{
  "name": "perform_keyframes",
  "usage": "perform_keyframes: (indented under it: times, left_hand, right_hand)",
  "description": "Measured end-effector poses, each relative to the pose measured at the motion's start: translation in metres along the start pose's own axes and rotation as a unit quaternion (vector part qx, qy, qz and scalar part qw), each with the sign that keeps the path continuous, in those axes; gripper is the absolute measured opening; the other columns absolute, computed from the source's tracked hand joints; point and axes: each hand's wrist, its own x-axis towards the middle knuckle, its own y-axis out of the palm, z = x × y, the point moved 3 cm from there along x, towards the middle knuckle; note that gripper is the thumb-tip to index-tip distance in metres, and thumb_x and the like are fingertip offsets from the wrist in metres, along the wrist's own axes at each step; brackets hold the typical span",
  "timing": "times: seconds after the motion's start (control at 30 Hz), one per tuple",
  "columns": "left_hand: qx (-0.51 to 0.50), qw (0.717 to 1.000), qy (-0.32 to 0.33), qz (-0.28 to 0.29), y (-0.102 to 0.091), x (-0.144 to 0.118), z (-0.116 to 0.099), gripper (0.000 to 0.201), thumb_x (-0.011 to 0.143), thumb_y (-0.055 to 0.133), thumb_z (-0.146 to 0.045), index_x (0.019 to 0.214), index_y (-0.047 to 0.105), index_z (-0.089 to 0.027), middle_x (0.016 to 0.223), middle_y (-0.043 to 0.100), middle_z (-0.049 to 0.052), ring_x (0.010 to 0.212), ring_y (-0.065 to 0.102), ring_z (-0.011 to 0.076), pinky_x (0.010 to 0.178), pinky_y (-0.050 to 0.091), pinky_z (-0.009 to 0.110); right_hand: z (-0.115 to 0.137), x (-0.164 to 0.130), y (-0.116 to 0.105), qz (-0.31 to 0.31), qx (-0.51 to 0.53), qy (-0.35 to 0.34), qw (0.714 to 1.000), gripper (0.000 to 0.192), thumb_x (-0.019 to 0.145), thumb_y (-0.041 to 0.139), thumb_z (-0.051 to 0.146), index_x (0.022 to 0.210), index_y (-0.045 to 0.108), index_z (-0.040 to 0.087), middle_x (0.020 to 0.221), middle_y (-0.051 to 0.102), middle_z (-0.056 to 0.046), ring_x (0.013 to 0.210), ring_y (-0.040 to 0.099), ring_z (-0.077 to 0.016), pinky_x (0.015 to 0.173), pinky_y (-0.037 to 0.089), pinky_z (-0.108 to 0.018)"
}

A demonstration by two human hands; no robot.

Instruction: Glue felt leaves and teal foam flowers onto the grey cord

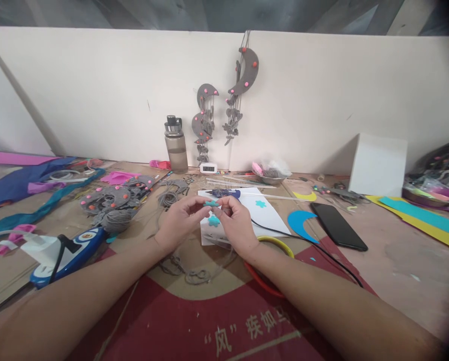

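Note:
Both hands meet above a sheet of white paper [273, 223]. Between their fingertips is a small teal flower cutout [211, 204], seen nearly edge-on. My left hand [182, 219] pinches it from the left, and my right hand [238, 225] from the right. Just below the fingers is a second teal flower [213, 221]; whether it hangs or lies on the paper I cannot tell. A third teal flower [261, 204] rests on the sheet. Behind the hands lies a blue hot glue gun [228, 193]. Grey cord [198, 276] trails on the cardboard beneath.
A blue paper crescent [302, 225] and a black phone [339, 225] lie at right, near yellow-and-red scissors [277, 243]. Grey felt crescents [111, 198] and a blue power strip [68, 255] are at left. A bottle [176, 150] stands by the wall, where grey mobiles [249, 72] hang.

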Motion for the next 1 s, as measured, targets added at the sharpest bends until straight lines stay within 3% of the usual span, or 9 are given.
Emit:
perform_keyframes:
  times: [0.1, 0.27, 0.47, 0.8, 1.0]
  left_hand:
    - [-0.07, 0.996, -0.05, 0.005, 0.002, 0.002, -0.001, 0.021, 0.079, 0.062, -0.032, 0.09, 0.064, -0.015, 0.073, 0.065, 0.003, 0.069, 0.059, 0.0144, 0.067, 0.048, 0.029]
    - [-0.151, 0.987, -0.045, -0.04, 0.003, 0.002, 0.0, 0.032, 0.071, 0.071, -0.029, 0.097, 0.058, -0.016, 0.094, 0.065, 0.005, 0.08, 0.062, 0.0146, 0.073, 0.049, 0.029]
    - [-0.182, 0.981, -0.067, 0.005, 0.006, 0.0, 0.002, 0.028, 0.074, 0.069, -0.031, 0.094, 0.058, -0.016, 0.072, 0.063, 0.001, 0.064, 0.06, 0.0127, 0.061, 0.047, 0.026]
    - [-0.338, 0.936, -0.097, 0.008, 0.008, 0.002, 0.013, 0.028, 0.063, 0.075, -0.014, 0.089, 0.065, -0.017, 0.08, 0.064, 0.002, 0.071, 0.058, 0.0125, 0.066, 0.046, 0.025]
    - [-0.403, 0.908, -0.111, 0.026, 0.005, 0.002, 0.01, 0.027, 0.066, 0.06, -0.009, 0.091, 0.067, -0.016, 0.086, 0.063, 0.003, 0.074, 0.057, 0.0115, 0.064, 0.044, 0.023]
  right_hand:
    - [0.0, 0.0, 0.0, 0.0, 0.008, -0.003, 1.0, 0.013, 0.077, 0.06, 0.031, 0.082, 0.057, 0.02, 0.063, 0.049, 0.005, 0.055, 0.037, -0.0092, 0.052, 0.033, -0.021]
    - [0.007, -0.003, -0.003, -0.03, -0.007, -0.058, 0.998, 0.007, 0.076, 0.061, 0.024, 0.075, 0.057, 0.02, 0.063, 0.048, 0.005, 0.055, 0.038, -0.0088, 0.053, 0.034, -0.022]
    - [0.015, -0.008, -0.006, -0.034, -0.051, -0.16, 0.985, 0.009, 0.078, 0.057, 0.012, 0.074, 0.06, 0.02, 0.068, 0.051, 0.004, 0.06, 0.042, -0.0096, 0.057, 0.034, -0.022]
    - [0.025, -0.013, -0.004, -0.006, -0.133, -0.219, 0.967, 0.016, 0.08, 0.052, 0.009, 0.076, 0.062, 0.02, 0.068, 0.053, 0.001, 0.064, 0.047, -0.0125, 0.06, 0.037, -0.025]
    - [0.025, -0.015, -0.002, 0.007, -0.177, -0.233, 0.956, 0.016, 0.082, 0.05, 0.01, 0.08, 0.062, 0.02, 0.07, 0.052, 0.0, 0.066, 0.047, -0.0134, 0.061, 0.037, -0.025]
